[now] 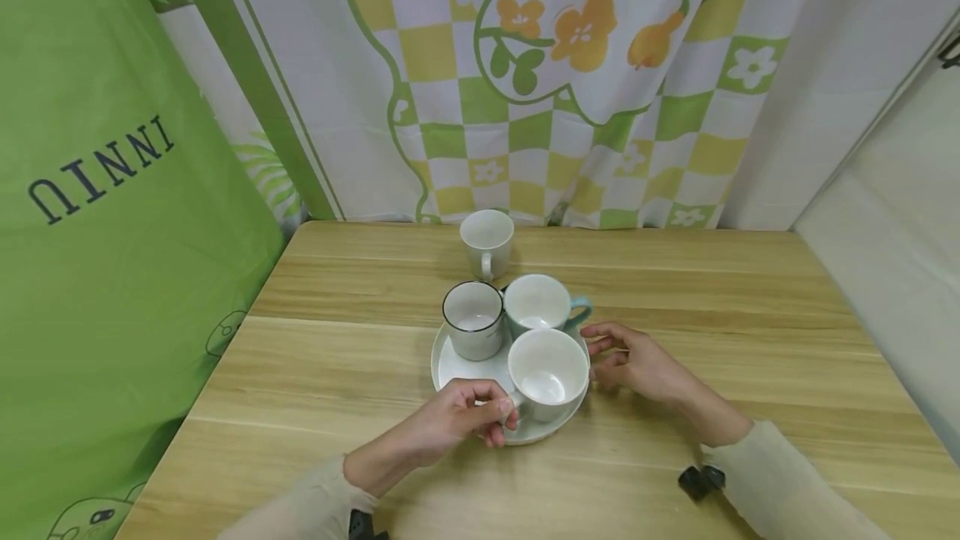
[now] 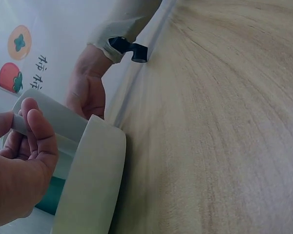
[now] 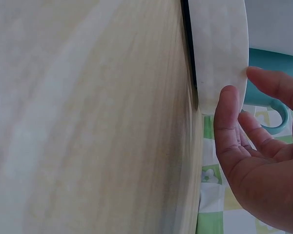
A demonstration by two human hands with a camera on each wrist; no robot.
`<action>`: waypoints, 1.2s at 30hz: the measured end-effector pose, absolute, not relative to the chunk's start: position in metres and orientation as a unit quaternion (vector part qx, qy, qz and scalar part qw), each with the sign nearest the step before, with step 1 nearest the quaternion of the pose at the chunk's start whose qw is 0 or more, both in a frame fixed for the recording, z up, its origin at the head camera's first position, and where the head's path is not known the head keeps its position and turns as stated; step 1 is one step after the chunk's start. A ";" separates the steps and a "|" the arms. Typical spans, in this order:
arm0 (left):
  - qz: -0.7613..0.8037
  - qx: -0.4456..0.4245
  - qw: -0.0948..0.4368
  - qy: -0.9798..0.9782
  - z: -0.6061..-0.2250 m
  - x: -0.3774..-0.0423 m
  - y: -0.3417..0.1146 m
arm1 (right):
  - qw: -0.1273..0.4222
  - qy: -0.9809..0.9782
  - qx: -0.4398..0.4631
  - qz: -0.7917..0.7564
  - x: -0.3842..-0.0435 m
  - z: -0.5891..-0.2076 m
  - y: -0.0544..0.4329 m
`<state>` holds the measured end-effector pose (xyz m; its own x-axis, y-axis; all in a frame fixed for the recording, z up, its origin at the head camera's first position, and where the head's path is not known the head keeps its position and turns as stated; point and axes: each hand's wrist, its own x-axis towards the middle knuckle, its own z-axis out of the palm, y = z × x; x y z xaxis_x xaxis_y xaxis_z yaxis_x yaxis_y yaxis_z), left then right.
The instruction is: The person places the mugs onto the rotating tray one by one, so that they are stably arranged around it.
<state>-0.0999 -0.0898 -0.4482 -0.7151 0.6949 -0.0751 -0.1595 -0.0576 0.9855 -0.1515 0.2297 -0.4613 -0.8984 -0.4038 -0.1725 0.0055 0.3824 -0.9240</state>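
Note:
A round white tray (image 1: 438, 365) on the table bears three mugs. At its front stands a white mug (image 1: 550, 369), whose handle my left hand (image 1: 461, 419) pinches between thumb and fingers; the left wrist view shows the grip on the handle (image 2: 20, 124) too. Behind it is a mug with a teal outside and handle (image 1: 537, 302). To the left sits a black-rimmed mug (image 1: 476, 338). My right hand (image 1: 633, 363) is beside the tray's right edge, fingers loosely bent. Its fingertips lie at the tray wall (image 3: 219, 53); whether they touch it, I cannot tell.
Another white mug (image 1: 486, 244) stands on the table behind the tray, handle toward me. The wooden table (image 1: 322, 373) meets a patterned curtain (image 1: 420, 140) at its back edge. Green cloth (image 1: 135, 273) hangs along the left side.

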 end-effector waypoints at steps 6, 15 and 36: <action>0.692 0.210 0.313 0.616 -0.453 -0.102 -0.088 | 0.190 0.811 -0.123 -0.540 -0.151 -0.460 0.230; 0.689 0.197 0.325 0.617 -0.456 -0.103 -0.086 | 0.197 0.813 -0.118 -0.535 -0.151 -0.460 0.229; 0.699 0.166 0.322 0.616 -0.457 -0.094 -0.076 | 0.196 0.815 -0.125 -0.531 -0.153 -0.463 0.230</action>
